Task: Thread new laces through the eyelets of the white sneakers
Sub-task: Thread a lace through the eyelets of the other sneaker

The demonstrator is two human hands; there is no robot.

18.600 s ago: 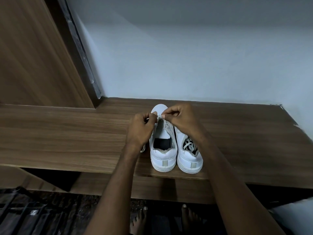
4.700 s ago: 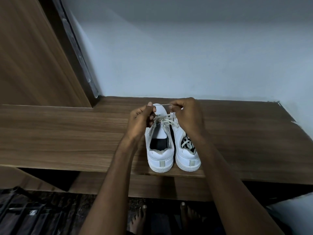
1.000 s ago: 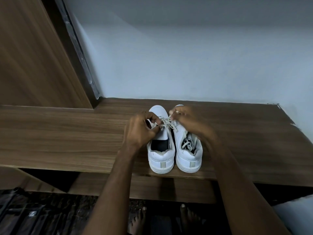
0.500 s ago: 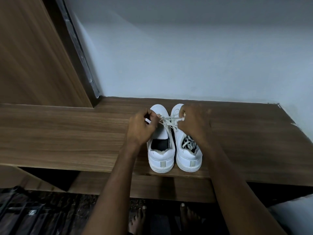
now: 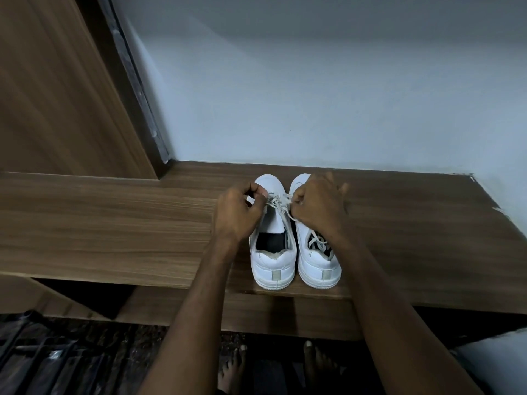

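Flat white lace [image 5: 278, 201] pinched taut by left hand [image 5: 238, 213], right hand [image 5: 318, 206].

arms [image 5: 199, 303]: bare, no sleeves | feet [image 5: 232, 372]: bare

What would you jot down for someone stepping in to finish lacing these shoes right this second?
Left hand pinches one end of the lace; right hand pinches the other, both over the front of the left sneaker.
Both sneakers stand side by side, heels toward you, at the front edge of the wooden shelf.
Done: only the front crossings on the left sneaker; the right sneaker already shows lace near its opening.
Left: thread the remaining eyelets back toward the left sneaker's opening.
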